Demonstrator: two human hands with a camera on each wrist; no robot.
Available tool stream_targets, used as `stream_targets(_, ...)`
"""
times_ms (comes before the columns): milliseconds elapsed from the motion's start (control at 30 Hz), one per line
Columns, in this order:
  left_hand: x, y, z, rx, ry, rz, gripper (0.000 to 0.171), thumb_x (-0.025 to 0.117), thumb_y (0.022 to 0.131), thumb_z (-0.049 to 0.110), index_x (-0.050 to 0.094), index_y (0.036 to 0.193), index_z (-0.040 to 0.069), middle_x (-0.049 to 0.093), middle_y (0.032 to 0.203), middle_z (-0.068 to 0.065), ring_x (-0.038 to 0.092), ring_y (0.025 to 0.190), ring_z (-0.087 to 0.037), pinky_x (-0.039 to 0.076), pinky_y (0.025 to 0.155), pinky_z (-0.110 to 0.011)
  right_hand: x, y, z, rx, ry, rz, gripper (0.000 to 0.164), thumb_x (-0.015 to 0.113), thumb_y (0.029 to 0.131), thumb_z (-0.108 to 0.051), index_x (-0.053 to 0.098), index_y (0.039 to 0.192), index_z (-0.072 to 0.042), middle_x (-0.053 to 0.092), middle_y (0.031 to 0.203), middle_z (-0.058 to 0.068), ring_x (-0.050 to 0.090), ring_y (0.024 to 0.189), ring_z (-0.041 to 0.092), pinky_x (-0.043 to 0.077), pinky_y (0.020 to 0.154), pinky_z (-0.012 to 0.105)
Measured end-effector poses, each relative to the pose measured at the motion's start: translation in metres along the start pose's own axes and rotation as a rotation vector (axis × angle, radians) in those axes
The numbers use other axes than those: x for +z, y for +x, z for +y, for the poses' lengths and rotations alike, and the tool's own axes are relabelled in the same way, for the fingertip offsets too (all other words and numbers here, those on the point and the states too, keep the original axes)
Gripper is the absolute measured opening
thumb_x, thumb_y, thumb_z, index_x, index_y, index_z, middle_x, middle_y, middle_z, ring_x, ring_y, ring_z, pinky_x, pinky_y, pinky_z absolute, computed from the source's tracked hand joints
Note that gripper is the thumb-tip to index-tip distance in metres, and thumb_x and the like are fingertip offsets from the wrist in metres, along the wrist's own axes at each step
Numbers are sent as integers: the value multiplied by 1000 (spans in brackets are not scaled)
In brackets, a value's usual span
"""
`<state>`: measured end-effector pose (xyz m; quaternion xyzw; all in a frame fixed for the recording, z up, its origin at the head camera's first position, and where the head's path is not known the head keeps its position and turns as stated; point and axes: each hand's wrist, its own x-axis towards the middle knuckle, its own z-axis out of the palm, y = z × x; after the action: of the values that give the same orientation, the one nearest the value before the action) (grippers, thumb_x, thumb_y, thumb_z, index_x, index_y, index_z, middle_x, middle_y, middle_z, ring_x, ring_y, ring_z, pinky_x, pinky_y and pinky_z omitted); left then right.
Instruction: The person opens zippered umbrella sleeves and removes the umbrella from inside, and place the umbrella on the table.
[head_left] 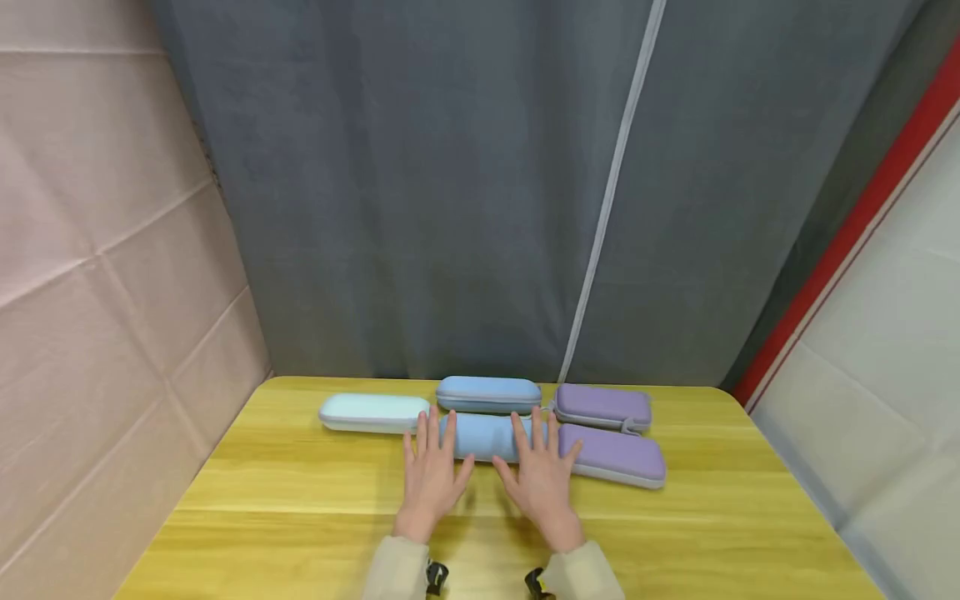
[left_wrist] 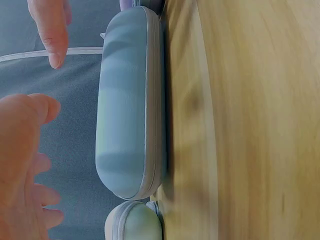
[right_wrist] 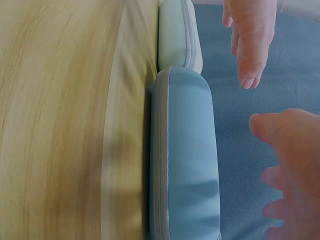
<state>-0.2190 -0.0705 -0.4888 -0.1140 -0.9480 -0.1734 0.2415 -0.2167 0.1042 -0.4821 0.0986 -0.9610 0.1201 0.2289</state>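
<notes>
Closed light-blue zippered case (head_left: 483, 437), flat on the table, zipper shut.

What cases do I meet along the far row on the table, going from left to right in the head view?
Pale mint case → blue case → purple case. A second blue case lies nearer, under the fingertips of both hands, so I leave it out of this row, and also the nearer purple case.

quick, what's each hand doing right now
Left hand: open, fingers spread above the near blue case, holding nothing.
Right hand: open, fingers spread above the same case, holding nothing.
</notes>
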Motion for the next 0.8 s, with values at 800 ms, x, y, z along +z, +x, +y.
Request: stream_targets(800, -23, 7, -67, -26, -132, 110, 51, 69, 78, 10, 51, 123, -6, 47, 129, -27, 38, 122, -45, 28, 97, -60, 8, 19, -37, -214, 240, 239, 67, 83, 67, -23, 54, 122, 2, 56, 113, 19, 54, 102, 37, 49, 75, 48)
